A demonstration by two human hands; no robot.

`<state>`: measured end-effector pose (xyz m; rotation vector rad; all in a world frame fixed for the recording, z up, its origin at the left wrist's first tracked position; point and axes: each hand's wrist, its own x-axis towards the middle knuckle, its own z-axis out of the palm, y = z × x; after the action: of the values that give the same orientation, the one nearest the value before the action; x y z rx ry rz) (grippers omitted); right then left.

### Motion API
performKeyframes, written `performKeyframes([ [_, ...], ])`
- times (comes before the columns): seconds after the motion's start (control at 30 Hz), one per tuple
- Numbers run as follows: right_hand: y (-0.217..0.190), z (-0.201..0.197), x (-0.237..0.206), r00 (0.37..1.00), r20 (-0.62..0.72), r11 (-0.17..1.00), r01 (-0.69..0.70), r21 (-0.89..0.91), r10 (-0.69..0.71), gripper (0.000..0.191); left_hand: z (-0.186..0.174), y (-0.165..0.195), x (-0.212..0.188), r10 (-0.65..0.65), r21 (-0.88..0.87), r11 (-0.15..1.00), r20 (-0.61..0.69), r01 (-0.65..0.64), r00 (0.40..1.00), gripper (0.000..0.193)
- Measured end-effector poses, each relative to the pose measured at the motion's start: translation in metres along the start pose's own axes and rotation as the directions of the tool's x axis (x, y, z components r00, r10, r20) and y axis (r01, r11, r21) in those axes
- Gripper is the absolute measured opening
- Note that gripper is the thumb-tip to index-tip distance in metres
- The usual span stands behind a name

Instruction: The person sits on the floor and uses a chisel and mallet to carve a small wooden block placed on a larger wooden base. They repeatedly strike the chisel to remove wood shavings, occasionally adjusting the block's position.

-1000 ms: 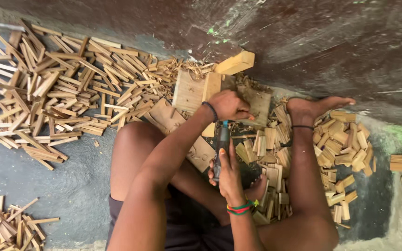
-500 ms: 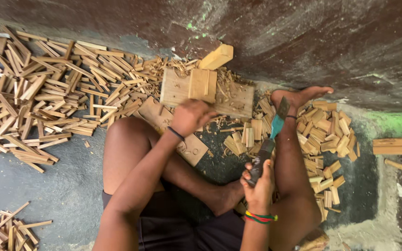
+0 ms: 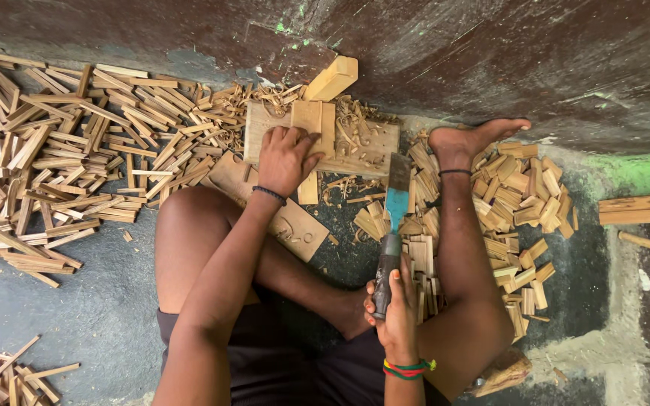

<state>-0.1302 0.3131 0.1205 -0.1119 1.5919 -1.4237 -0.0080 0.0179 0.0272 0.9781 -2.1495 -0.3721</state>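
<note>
I sit on the floor with my legs folded. My left hand (image 3: 286, 156) presses down on a small wooden block (image 3: 311, 120) that lies on a flat wooden board (image 3: 362, 143) strewn with curled shavings. My right hand (image 3: 394, 308) is closed around the dark handle of a wide chisel (image 3: 394, 207) with a blue shank; its blade points toward the board, its tip just short of the board's front edge. My right foot (image 3: 475, 137) rests to the right of the board.
A big heap of thin wood strips (image 3: 62, 165) lies at the left and a smaller one (image 3: 5, 372) at the lower left. Short cut blocks (image 3: 524, 203) pile by my right leg. A dark wall (image 3: 490, 53) runs along the back. Longer sticks (image 3: 641, 210) lie at the right.
My left hand moved from the board's front up onto the block. My right hand swung the chisel from near my leg so its blade points at the board.
</note>
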Motion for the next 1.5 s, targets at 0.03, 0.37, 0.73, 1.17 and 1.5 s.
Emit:
performKeyframes([
  [0.03,-0.003,0.002,-0.002,1.000,0.000,1.000,0.003,0.006,-0.003,0.053,0.001,-0.002,0.000,-0.013,-0.014,1.000,-0.004,0.013,1.000,0.036],
  [0.37,-0.012,0.023,-0.010,0.995,0.091,0.998,0.036,-0.041,-0.033,0.060,-0.010,-0.005,0.003,-0.072,-0.023,0.997,-0.107,0.070,0.992,0.048],
  [0.73,0.002,0.036,-0.004,0.976,0.135,0.972,-0.145,-0.185,0.172,0.065,-0.011,0.074,0.004,0.330,-0.562,0.790,0.056,-0.243,0.942,0.053],
  [1.17,-0.008,0.041,-0.007,0.950,0.224,0.966,-0.178,-0.187,0.218,0.064,-0.003,0.078,-0.001,0.353,-0.493,0.846,0.232,-0.203,0.906,0.027],
  [1.5,-0.012,0.042,-0.005,0.951,0.180,0.942,-0.196,-0.274,0.250,0.063,0.007,0.071,-0.004,0.316,-0.515,0.846,0.280,-0.136,0.907,0.030],
])
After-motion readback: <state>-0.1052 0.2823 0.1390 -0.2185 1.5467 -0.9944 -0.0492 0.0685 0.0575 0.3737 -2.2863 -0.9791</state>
